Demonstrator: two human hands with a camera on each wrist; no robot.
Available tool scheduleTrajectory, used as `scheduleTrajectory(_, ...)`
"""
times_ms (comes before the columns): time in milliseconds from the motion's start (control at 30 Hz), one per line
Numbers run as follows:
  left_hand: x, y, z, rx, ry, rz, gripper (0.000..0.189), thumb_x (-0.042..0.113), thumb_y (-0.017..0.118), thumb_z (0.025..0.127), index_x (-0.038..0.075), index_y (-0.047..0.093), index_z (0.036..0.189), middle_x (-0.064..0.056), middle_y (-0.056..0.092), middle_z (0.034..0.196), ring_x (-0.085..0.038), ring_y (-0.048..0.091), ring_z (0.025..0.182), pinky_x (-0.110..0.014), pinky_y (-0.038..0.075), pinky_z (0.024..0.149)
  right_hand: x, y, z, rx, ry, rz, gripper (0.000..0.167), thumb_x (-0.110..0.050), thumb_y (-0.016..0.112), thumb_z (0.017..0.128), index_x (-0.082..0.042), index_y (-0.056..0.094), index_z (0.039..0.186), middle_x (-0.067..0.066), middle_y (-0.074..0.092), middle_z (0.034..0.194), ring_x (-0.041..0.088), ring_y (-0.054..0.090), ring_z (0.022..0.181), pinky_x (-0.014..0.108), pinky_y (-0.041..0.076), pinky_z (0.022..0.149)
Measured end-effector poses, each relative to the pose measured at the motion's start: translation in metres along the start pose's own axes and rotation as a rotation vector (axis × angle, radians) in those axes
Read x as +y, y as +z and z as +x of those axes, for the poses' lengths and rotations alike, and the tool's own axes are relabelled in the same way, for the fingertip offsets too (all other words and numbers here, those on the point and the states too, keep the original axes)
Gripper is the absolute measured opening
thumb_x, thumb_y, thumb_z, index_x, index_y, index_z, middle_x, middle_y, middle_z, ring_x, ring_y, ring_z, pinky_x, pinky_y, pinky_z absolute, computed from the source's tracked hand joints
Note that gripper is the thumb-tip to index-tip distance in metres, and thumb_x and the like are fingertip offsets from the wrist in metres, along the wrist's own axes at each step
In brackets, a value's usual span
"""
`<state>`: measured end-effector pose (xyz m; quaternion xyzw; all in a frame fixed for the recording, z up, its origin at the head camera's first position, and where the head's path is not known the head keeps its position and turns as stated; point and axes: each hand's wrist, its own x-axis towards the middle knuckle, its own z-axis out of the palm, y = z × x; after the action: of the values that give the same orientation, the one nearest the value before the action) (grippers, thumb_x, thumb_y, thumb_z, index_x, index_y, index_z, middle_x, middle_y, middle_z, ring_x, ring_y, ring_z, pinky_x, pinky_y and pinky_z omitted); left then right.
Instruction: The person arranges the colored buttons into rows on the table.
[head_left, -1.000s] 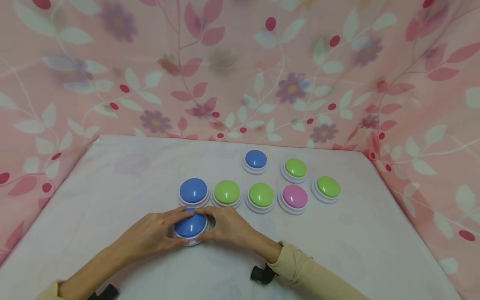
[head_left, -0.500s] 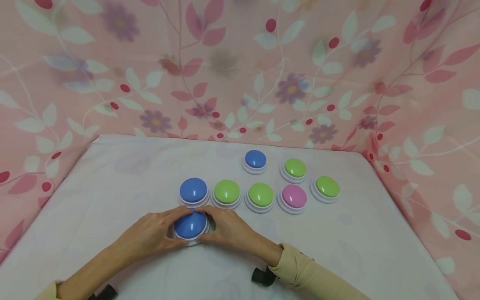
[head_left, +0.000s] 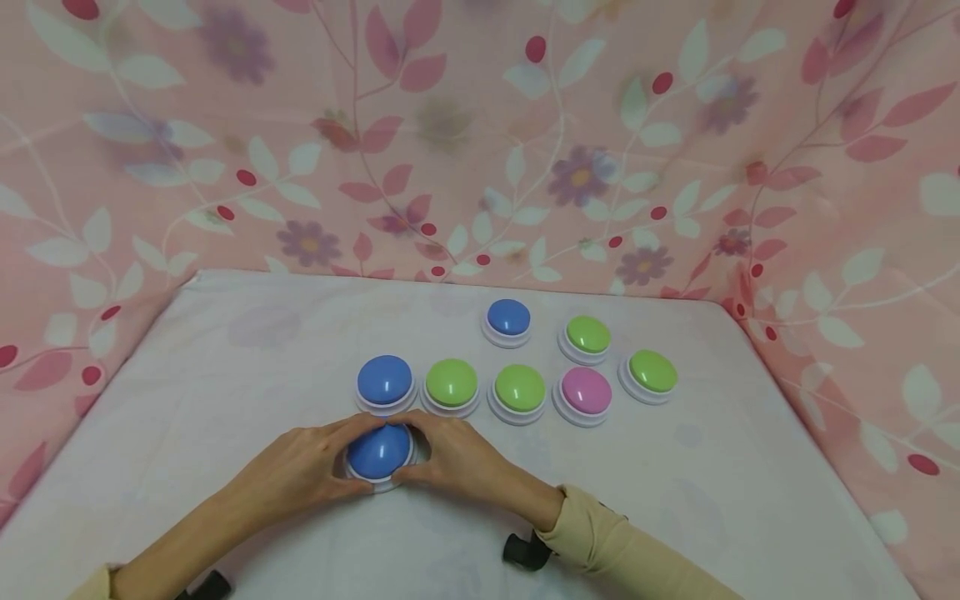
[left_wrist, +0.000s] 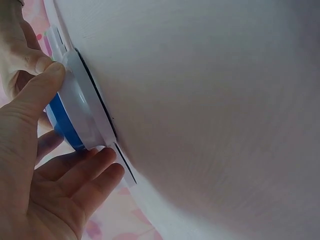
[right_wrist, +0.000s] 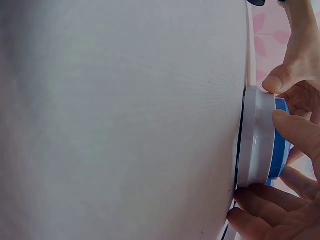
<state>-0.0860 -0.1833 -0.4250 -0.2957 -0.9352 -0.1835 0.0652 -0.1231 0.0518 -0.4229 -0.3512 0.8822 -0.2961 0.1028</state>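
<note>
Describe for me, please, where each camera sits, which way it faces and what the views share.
Head: worn on the head, facing forward and down at the white table and near blue button; the left hand, right hand and sleeves show.
Left wrist: on that wrist, looking side-on at the button's base; both hands partly show.
Right wrist: on that wrist, also looking side-on at the base; both hands partly show.
Shared: both wrist views show the same button between both hands.
</note>
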Motion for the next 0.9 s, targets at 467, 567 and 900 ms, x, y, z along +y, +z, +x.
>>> scheduleTrajectory(467, 0.0, -0.006, -0.001, 0.066, 0.024, 0.081, 0.079, 0.046, 0.089, 0.065, 0.02, 0.058, 0.133, -0.007, 0.07, 0.122, -0.022, 0.073, 0.093, -0.038, 0.06, 0.074, -0.001, -0.006, -0.001, -0.014, 0.03, -0.001, 0.067, -0.038, 0.081, 0.082, -0.021, 0.053, 0.14, -0.007, 0.06, 0.136, 0.005, 0.055, 0.124, 0.025, 0.045, 0.103)
scheduleTrajectory(567, 0.001, -0.012, 0.002, 0.066, 0.036, 0.083, 0.08, 0.045, 0.09, 0.065, 0.02, 0.057, 0.133, -0.008, 0.069, 0.123, -0.024, 0.073, 0.093, -0.038, 0.06, 0.073, -0.001, -0.011, -0.002, -0.014, 0.055, 0.017, 0.068, -0.037, 0.081, 0.082, -0.023, 0.052, 0.142, -0.008, 0.059, 0.138, 0.007, 0.055, 0.126, 0.027, 0.046, 0.103)
scheduleTrajectory(900, 0.004, -0.028, 0.022, 0.1, 0.072, 0.093, 0.084, 0.044, 0.09, 0.066, 0.015, 0.055, 0.136, -0.014, 0.067, 0.126, -0.029, 0.073, 0.094, -0.041, 0.06, 0.071, 0.003, -0.034, -0.007, 0.064, 0.082, 0.051, 0.071, -0.037, 0.079, 0.084, -0.021, 0.049, 0.146, -0.002, 0.057, 0.141, 0.014, 0.055, 0.127, 0.033, 0.047, 0.104)
